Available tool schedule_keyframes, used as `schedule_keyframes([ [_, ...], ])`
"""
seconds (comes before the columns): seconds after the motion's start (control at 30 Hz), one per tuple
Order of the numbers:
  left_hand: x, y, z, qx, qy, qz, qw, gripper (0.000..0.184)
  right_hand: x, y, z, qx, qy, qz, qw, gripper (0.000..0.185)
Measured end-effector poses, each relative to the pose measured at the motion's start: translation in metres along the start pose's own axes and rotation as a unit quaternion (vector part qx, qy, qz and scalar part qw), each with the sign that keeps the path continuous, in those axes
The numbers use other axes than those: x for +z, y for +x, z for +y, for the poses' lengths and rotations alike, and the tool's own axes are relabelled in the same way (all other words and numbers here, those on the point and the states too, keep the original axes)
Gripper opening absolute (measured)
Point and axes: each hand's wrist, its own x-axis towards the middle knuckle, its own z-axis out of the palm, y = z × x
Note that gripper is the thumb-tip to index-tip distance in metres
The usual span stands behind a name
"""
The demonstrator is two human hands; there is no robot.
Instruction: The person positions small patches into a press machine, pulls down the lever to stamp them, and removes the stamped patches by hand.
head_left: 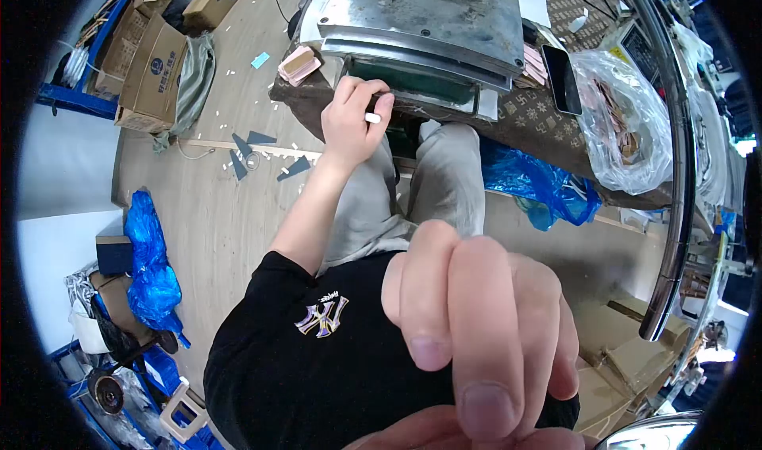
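Note:
My left hand (355,121) is closed at the front edge of the metal press (429,29), its fingers bent. A small white piece (372,118) shows between thumb and fingers. Close to the camera, my right hand (492,331) looms large with its fingers curled and pressed together. Its fingertips point down to the lower edge of the view, and whatever they may hold is hidden. Beneath the press plate lies a dark green slot (429,85). Left of it rests a stack of pink pieces (299,65) with a brown piece on top.
A phone (562,79) and a clear plastic bag (623,125) of pinkish pieces lie on the patterned cloth at right. A metal bar (675,172) runs down the right side. Cardboard boxes (155,73) stand at left. Dark offcuts (294,168) and white bits litter the floor.

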Motion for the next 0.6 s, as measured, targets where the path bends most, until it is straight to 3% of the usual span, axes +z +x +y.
schedule_keyframes([
  [0.13, -0.001, 0.000, 0.002, -0.008, -0.002, -0.002, 1.000, 0.012, 0.014, -0.010, -0.013, 0.047, -0.004, 0.029, 0.998, 0.043],
  [0.2, 0.001, 0.001, 0.001, 0.007, 0.004, 0.007, 1.000, 0.012, 0.025, -0.016, -0.025, 0.106, -0.042, 0.105, 0.988, 0.036],
  [0.6, 0.001, 0.000, -0.001, 0.007, 0.009, 0.008, 1.000, 0.012, 0.042, -0.025, -0.061, 0.192, -0.150, 0.056, 0.968, 0.036],
])
